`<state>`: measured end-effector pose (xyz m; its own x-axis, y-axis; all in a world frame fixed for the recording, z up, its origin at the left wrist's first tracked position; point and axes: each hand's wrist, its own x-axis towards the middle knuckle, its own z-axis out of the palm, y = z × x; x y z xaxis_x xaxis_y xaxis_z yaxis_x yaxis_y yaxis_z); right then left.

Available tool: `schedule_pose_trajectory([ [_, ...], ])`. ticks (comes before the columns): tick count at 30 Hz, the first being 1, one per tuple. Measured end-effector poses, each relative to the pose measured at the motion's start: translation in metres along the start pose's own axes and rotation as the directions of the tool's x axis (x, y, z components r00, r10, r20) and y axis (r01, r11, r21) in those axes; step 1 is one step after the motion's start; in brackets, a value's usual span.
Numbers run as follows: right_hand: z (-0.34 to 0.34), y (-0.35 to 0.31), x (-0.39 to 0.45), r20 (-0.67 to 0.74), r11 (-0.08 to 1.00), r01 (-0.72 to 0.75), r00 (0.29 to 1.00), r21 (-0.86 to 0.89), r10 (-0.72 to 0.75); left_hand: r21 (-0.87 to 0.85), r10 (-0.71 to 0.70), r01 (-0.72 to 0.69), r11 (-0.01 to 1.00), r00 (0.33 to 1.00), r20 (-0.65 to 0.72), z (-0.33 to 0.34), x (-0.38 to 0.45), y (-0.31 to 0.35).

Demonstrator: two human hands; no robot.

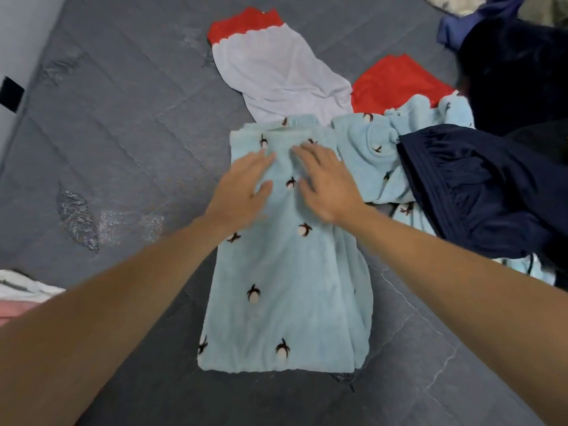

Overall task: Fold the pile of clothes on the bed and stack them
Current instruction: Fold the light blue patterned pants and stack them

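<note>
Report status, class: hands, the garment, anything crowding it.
Left hand and right hand flat, open, pressing light blue garment. It lies half-folded on grey bed. Unfolded pile crowds its right side.

A folded garment lies on the bed under both hands, left hand beside right hand. Behind it lies a shirt; to its right, a pile of clothes.

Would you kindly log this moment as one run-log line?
left hand: flat on light blue garment | right hand: flat on it | garment: lengthwise on bed | unfolded pile: to the right
</note>
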<state>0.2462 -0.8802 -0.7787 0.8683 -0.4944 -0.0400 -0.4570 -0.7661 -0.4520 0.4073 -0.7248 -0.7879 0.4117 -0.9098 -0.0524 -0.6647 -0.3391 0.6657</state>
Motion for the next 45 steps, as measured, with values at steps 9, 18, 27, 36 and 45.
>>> schedule_pose_trajectory([
  [9, 0.045, 0.009, -0.070, 0.058, 0.986, -0.121, 0.990, -0.112, 0.128, 0.301, -0.108, 0.089, 0.950, 0.993, 0.047, 0.053, -0.092, -0.026],
  [18, 0.063, -0.028, -0.238, 0.071, 0.902, -0.412, 0.911, 0.132, 0.406, -0.034, -0.427, 0.427, 0.904, 0.904, 0.007, 0.080, -0.259, 0.017],
  [27, 0.081, -0.068, -0.304, 0.144, 0.536, -0.567, 0.759, 0.625, 0.635, -0.594, -0.574, 0.523, 0.611, 0.810, 0.123, 0.071, -0.309, 0.009],
  [36, 0.100, -0.120, -0.383, 0.041, 0.629, -0.513, 0.793, 0.584, 0.608, -0.505, -0.444, 0.404, 0.763, 0.895, 0.045, 0.052, -0.382, 0.011],
  [45, 0.129, -0.146, -0.489, -0.151, 0.896, -0.439, 0.883, 0.070, 0.445, -0.136, -0.337, 0.324, 0.936, 0.938, -0.084, 0.086, -0.509, 0.009],
])
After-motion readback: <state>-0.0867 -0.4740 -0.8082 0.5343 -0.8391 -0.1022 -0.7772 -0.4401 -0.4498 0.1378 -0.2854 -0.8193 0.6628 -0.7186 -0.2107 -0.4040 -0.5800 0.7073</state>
